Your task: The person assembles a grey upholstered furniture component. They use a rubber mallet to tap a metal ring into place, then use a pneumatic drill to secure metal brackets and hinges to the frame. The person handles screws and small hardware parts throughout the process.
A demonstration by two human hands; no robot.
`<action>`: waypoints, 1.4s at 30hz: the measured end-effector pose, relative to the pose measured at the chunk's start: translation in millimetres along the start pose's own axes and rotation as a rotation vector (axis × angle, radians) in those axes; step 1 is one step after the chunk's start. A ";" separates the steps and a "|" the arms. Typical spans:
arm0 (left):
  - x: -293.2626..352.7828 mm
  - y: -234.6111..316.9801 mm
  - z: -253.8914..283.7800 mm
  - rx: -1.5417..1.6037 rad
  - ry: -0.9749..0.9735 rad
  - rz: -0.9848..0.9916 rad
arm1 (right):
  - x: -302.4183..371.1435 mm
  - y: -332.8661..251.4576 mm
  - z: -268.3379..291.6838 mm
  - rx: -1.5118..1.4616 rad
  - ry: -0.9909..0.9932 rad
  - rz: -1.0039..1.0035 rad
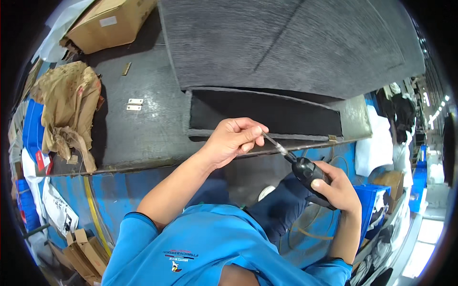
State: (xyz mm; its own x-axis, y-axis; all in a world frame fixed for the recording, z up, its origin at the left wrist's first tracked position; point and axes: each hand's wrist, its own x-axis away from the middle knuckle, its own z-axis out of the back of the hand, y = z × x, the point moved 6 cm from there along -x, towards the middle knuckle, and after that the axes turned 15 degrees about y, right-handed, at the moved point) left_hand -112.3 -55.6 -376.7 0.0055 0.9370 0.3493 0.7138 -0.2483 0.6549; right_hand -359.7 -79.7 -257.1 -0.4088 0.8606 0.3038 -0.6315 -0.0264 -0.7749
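One driver [305, 170], in front of the panel [267, 113], is wrapped by the right hand [339, 189]; the left hand [234, 143] pinches its bit [272, 141]. Left of the panel a hinge [134, 101] lies loose, unfitted; the brass piece [332, 137] at the panel's near right corner may be fastened.

Left hand [234, 141] pinches, thumb [248, 136] against fingers [244, 122]; right hand [338, 188], right of those fingers, curls in a grip.

The black tool [306, 171] has 1 fat, shiny body and 1 thin metal rod [272, 140]. It is held up on a slant by the near edge of the table [148, 138], its body out past the edge and its rod pointing in
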 end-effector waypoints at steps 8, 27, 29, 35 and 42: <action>10.0 34.0 29.1 -0.392 0.123 -0.195 | -15.2 -43.8 -18.1 0.251 0.042 0.112; 28.9 25.5 49.1 0.429 0.245 -0.246 | -68.6 -64.8 -51.0 0.181 -0.078 0.394; 35.0 29.2 53.8 0.346 0.325 -0.253 | -79.3 -54.4 -63.0 0.123 -0.112 0.386; 78.0 96.0 144.4 -0.428 0.750 -0.421 | -92.0 -15.0 -58.1 -0.080 -0.006 0.248; 111.4 168.8 237.8 -1.701 0.868 -0.870 | -102.8 9.4 -49.7 0.052 0.021 0.236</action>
State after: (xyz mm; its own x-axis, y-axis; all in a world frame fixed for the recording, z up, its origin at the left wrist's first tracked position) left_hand 175.3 65.3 -386.6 -0.5088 0.7044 -0.4949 -0.8479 -0.3108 0.4294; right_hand -290.9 -143.1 -323.2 -0.5359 0.8377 0.1054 -0.5531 -0.2540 -0.7935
